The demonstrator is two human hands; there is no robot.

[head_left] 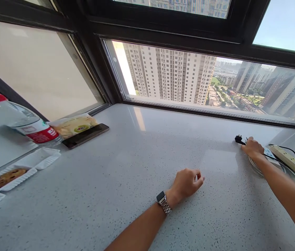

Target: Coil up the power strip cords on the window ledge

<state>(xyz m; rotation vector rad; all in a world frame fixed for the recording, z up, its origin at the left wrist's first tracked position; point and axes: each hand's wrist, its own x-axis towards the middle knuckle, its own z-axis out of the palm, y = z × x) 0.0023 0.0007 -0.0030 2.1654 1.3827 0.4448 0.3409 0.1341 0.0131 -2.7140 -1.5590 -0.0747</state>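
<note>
My right hand (252,146) is closed over the near-window end of a white power strip (272,157). Its fingers are partly hidden, so their exact grip is hard to see. A black plug (238,139) on a black cord sticks out to the left of that hand, and metal prongs show beside the fingers. White cable (254,166) loops below the strip. In the middle of the countertop, my left hand (186,183) hovers or rests with fingers curled and nothing visible in them. A watch with a metal band (164,202) is on the left wrist.
A second, cream power strip (290,159) lies at the far right. At left are a red-capped plastic bottle (29,122), a packaged food bag (71,126), a dark phone (86,136) and a white tray (36,161) with cookies. Windows border the speckled countertop (137,157).
</note>
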